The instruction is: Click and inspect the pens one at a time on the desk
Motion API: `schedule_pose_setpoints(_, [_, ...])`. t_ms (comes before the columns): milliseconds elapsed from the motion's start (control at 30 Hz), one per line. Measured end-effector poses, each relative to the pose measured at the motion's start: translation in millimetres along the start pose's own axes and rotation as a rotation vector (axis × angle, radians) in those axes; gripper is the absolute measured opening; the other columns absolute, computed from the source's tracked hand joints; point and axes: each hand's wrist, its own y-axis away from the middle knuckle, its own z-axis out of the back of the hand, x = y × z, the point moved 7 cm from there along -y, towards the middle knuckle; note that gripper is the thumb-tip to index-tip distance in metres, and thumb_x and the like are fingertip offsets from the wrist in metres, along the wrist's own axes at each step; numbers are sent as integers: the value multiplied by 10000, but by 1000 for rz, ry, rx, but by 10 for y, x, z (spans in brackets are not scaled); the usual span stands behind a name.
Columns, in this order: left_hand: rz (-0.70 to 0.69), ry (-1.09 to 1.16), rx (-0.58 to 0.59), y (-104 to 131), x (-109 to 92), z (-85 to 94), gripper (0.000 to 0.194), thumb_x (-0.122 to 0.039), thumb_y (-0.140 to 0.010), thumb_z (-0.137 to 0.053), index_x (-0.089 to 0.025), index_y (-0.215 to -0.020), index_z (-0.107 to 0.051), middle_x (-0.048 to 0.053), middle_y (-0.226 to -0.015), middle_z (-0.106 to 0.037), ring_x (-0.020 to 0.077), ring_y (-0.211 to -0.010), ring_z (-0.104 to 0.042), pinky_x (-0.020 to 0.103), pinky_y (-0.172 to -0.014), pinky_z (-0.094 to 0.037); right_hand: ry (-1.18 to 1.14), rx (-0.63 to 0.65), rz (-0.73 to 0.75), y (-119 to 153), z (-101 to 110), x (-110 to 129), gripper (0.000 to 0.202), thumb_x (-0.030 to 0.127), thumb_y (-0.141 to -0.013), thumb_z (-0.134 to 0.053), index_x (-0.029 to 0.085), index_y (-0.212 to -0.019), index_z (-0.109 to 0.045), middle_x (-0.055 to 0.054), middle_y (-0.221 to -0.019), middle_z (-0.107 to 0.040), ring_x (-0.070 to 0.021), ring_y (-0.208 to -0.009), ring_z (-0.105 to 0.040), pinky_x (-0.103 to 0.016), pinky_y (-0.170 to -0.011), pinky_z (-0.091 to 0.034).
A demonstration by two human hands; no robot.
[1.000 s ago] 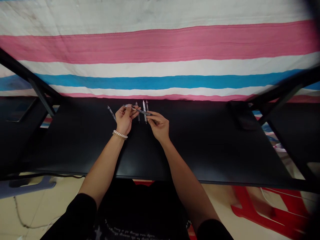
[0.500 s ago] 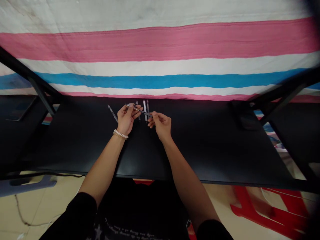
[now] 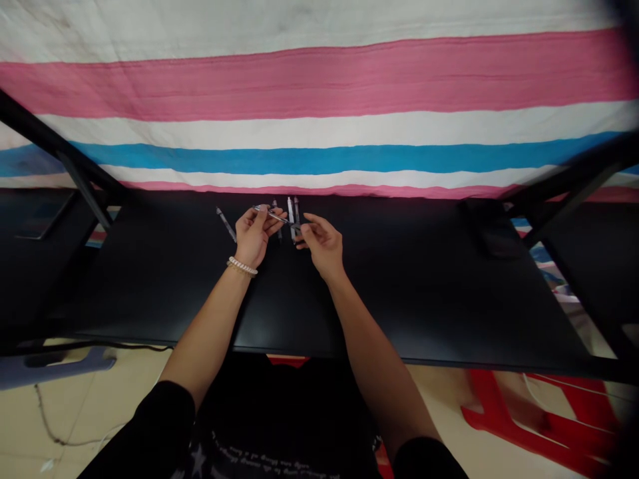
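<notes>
Over the table, my left hand (image 3: pixel 253 234) pinches a slim pen (image 3: pixel 273 214) between thumb and fingers. The pen runs slantwise toward my right hand (image 3: pixel 322 245), whose thumb and a finger close on its right end; the index finger is lifted off. Whether that end is a separate part of the pen is too small to tell. Behind my hands lie a white pen (image 3: pixel 291 209) and a darker pen (image 3: pixel 297 207) side by side. One more dark pen (image 3: pixel 279 233) shows partly behind my left fingers. Left of that hand, a grey pen (image 3: pixel 226 224) lies at an angle.
The black table (image 3: pixel 424 286) stretches to both sides, with dark metal frame bars (image 3: pixel 82 186) at its ends. A striped sheet (image 3: pixel 319 80) hangs along the back edge. Red plastic stools (image 3: pixel 539 419) stand below on the right, a grey-blue stool (image 3: pixel 74 366) on the left.
My right index finger has lifted away from the pen's end, while the thumb stays on it. My left hand keeps nearly the same hold. The view has shifted slightly.
</notes>
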Motion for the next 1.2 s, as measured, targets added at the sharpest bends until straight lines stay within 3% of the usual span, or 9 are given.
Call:
schedule_pose_setpoints(100, [2, -10, -13, -13, -4, 18, 185, -338, -873, -746, -186, -860, -642, 84, -889, -764, 217, -941, -760, 369, -891, -586, -16, -32, -50, 3, 13, -19, 411, 579, -820, -720, 208, -992, -759, -19, -718, -711, -145, -585, -678, -314, -573, -616])
schedule_pose_setpoints(333, [-59, 28, -122, -92, -96, 189, 140, -308, -902, -707, -196, -862, -633, 67, -909, -773, 188, -908, -763, 357, -922, -571, -37, -74, -18, 3, 43, 64, 364, 543, -770, -782, 209, -911, -756, -15, -719, -734, -144, -575, -686, -304, -558, -615])
schedule_pose_setpoints(533, [13, 8, 17, 19, 76, -35, 201, -345, -870, -748, -179, -867, -635, 69, -885, -768, 196, -856, -765, 374, -885, -585, -74, -119, -31, 45, 29, 50, 407, 544, -680, -851, 199, -851, -721, -13, -691, -743, -162, -600, -719, -300, -588, -629])
schedule_pose_setpoints(633, [29, -1, 37, 57, 123, -91, 179, -338, -886, -732, -182, -874, -645, 67, -888, -765, 190, -853, -763, 364, -875, -588, -21, -121, -63, 58, 46, 26, 423, 596, -727, -799, 194, -828, -716, -21, -662, -731, -161, -575, -712, -286, -558, -614])
schedule_pose_setpoints(733, [26, -6, 51, 47, 103, -90, 159, -326, -901, -716, -180, -890, -655, 76, -897, -765, 194, -847, -762, 378, -871, -589, 4, -61, -111, 50, 26, -6, 479, 651, -786, -718, 187, -909, -721, -40, -706, -741, -157, -570, -706, -270, -516, -591])
schedule_pose_setpoints(833, [-5, 15, 16, 18, 41, -36, 153, -320, -901, -717, -185, -882, -648, 69, -910, -765, 189, -860, -762, 381, -888, -583, -11, -39, -11, 34, 16, 65, 525, 581, -689, -835, 230, -1060, -711, -32, -872, -767, -168, -734, -741, -291, -654, -627])
schedule_pose_setpoints(967, [1, 0, -15, 1, 3, 4, 170, -334, -894, -727, -189, -868, -642, 67, -901, -764, 188, -865, -761, 376, -891, -579, 62, 2, -32, 41, -7, 63, 405, 597, -811, -721, 205, -909, -741, -11, -690, -712, -138, -577, -680, -281, -568, -593])
schedule_pose_setpoints(1100, [2, 3, 1, 12, -7, -17, 167, -335, -896, -725, -190, -876, -644, 67, -897, -768, 189, -865, -761, 373, -890, -584, 50, -20, -23, 54, 17, 76, 411, 581, -761, -771, 205, -922, -738, -13, -739, -722, -132, -593, -683, -260, -549, -584])
schedule_pose_setpoints(1200, [-4, 19, 13, 17, -11, -30, 158, -321, -901, -718, -187, -867, -642, 65, -888, -770, 189, -851, -763, 371, -880, -590, 57, -25, -54, 55, 22, 51, 416, 595, -796, -730, 194, -905, -736, -16, -702, -709, -129, -559, -673, -245, -496, -557])
